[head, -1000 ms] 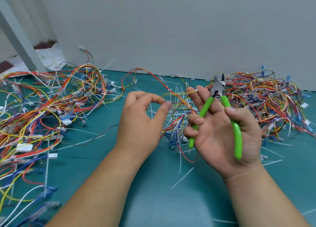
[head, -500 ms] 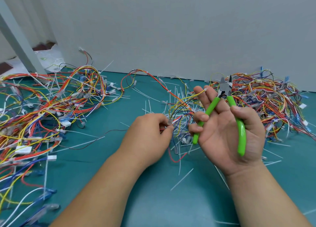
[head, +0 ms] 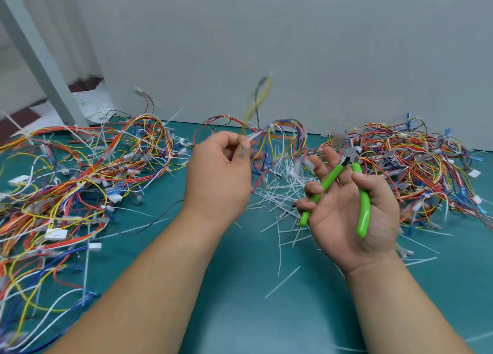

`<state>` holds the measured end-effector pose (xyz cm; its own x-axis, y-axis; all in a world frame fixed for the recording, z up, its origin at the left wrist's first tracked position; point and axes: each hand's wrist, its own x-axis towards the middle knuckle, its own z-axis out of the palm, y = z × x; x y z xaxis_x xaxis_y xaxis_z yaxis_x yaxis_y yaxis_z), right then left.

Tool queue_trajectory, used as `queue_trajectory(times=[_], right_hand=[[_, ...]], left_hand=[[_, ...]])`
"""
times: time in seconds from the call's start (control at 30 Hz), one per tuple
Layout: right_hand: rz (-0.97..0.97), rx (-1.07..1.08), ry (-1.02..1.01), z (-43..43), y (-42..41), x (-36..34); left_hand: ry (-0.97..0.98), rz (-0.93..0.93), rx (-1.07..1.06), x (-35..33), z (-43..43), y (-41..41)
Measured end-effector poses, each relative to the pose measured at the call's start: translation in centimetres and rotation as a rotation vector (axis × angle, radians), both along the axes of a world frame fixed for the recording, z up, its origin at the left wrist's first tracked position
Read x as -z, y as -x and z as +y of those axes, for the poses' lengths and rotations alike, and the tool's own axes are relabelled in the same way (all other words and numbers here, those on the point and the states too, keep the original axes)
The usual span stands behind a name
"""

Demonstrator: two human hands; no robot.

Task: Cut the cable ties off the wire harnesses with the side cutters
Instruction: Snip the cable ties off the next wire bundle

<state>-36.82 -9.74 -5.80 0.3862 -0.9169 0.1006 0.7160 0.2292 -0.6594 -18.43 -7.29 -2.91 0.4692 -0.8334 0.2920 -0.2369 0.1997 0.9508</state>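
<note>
The right hand is gripping the green side cutters palm-up, fingers curled round both handles, seemingly ready to cut. The left hand is pinching 1 wire harness above the tabletop, likely exposing its ties. Beyond, clipped cable ties are lying beside the uncut pile.

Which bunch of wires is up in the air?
The small bunch the left hand pinches; the left pile and right pile lie on the table.

Glossy plastic side cutters handles
</note>
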Motion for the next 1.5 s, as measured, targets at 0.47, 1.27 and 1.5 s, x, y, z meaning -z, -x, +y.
queue_trajectory(times=[0.47, 1.27, 1.5], right_hand=[[0.079, -0.097, -0.061, 0.5, -0.7, 0.7], [0.229, -0.125, 0.006, 0.9, -1.6, 1.3], [0.196, -0.186, 0.061, 0.9, -1.5, 1.4]], left_hand=[[-0.114, 0.306, 0.212, -4.2, -0.5, -3.7], [-0.276, -0.189, 0.330, 0.0, 0.4, -0.2], [-0.226, -0.313, 0.181, 0.0, -0.7, -0.6]])
